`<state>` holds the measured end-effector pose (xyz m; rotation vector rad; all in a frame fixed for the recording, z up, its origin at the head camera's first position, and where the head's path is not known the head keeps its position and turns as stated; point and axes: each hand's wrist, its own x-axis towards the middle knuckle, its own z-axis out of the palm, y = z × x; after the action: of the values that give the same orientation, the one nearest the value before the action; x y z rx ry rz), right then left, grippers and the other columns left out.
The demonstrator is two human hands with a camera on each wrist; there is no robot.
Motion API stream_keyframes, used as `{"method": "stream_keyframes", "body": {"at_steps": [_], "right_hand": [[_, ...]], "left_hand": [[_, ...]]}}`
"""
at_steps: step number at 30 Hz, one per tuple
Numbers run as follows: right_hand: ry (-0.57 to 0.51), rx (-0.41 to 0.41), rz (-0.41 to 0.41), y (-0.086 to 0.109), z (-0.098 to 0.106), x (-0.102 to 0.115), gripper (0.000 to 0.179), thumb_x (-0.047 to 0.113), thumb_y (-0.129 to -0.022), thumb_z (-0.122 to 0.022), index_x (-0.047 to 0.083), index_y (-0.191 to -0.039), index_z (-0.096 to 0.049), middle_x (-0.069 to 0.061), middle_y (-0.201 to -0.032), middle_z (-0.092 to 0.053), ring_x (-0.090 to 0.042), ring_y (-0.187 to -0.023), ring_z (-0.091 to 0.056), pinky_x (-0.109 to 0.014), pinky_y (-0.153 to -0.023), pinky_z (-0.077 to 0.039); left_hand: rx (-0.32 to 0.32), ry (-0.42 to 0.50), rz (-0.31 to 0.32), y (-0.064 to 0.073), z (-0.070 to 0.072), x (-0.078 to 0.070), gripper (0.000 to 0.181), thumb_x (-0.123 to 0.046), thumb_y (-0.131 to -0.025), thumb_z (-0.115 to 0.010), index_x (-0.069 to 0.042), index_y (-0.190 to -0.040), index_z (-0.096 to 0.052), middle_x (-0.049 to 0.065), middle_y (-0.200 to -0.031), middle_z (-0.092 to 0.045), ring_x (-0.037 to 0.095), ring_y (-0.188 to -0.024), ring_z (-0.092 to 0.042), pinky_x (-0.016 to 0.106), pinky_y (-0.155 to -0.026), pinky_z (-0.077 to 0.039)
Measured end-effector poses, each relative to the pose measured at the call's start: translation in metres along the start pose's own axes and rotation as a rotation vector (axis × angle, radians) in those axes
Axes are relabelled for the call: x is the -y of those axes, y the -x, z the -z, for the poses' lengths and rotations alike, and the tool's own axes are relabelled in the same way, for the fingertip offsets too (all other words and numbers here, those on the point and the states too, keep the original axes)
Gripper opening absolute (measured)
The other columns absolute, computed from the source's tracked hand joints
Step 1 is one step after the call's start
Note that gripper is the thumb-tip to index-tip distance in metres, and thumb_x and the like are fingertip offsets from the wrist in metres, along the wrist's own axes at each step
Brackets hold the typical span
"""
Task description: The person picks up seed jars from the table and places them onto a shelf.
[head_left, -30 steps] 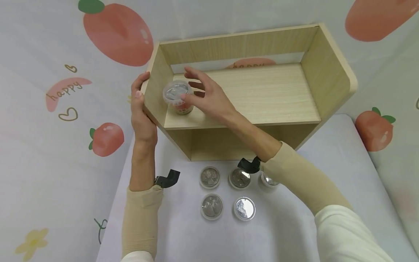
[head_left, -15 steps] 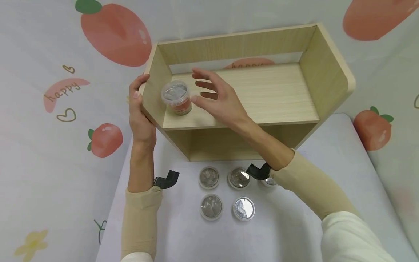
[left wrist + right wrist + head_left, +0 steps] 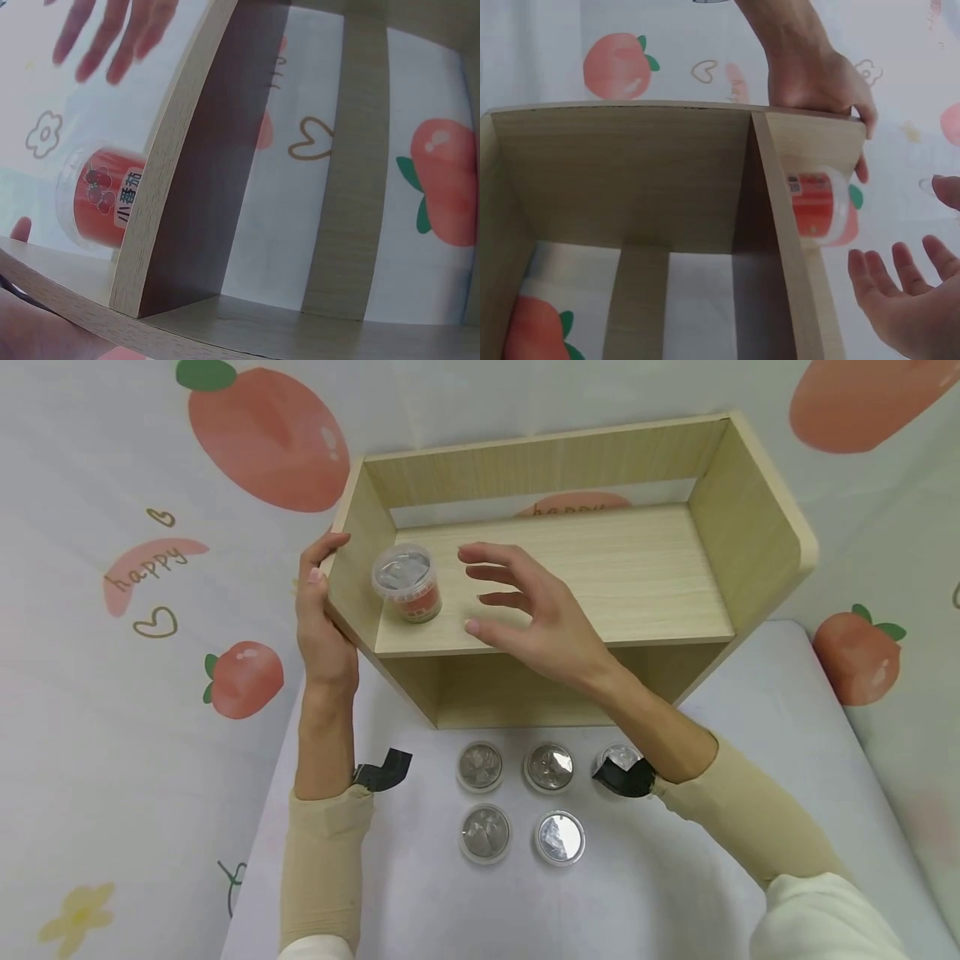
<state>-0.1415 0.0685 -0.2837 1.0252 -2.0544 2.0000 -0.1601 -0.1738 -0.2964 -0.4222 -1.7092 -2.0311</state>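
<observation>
The scene is backed by a cloth (image 3: 82,693) printed with fruit and hearts, below which a white tabletop (image 3: 465,910) is shown. On it a two-level wooden shelf unit (image 3: 547,475) is stood. Along the outer edge of its left side panel (image 3: 358,578), a grip is kept by the left hand (image 3: 326,622). By the right hand (image 3: 545,620) nothing is held; its curved fingers are spread apart above the upper board (image 3: 652,577). Between the hands, at that board's left end, a lidded tub (image 3: 411,587) is set upright, its long axis vertical. It is faced by the right fingertips across a gap, whereas from the left hand it is divided by the panel. Five lidded containers (image 3: 485,833) are ranged in front of the unit.
</observation>
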Motion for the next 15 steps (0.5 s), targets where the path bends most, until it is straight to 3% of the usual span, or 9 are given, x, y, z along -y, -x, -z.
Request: {"method": "stream_keyframes", "body": {"at_steps": [8, 15], "right_hand": [[-0.012, -0.008, 0.043, 0.018, 0.009, 0.008, 0.059, -0.01, -0.082, -0.071, 0.0, -0.137, -0.051, -0.01, -0.138, -0.055, -0.022, -0.126, -0.054, -0.041, -0.098, -0.049], [-0.03, -0.004, 0.042, 0.039, 0.02, 0.009, 0.061, -0.016, -0.08, -0.069, -0.003, -0.136, -0.051, -0.012, -0.136, -0.055, -0.035, -0.125, -0.053, -0.044, -0.096, -0.049]], "left_hand": [[0.002, 0.003, -0.019, -0.001, 0.001, 0.002, 0.045, -0.024, -0.096, -0.027, -0.015, -0.124, -0.062, 0.01, -0.142, -0.049, 0.029, -0.131, -0.041, 0.038, -0.102, -0.037], [0.007, -0.002, -0.022, 0.0, 0.001, 0.001, 0.046, -0.024, -0.095, -0.028, -0.015, -0.125, -0.061, 0.01, -0.142, -0.049, 0.029, -0.131, -0.041, 0.037, -0.102, -0.037]]}}
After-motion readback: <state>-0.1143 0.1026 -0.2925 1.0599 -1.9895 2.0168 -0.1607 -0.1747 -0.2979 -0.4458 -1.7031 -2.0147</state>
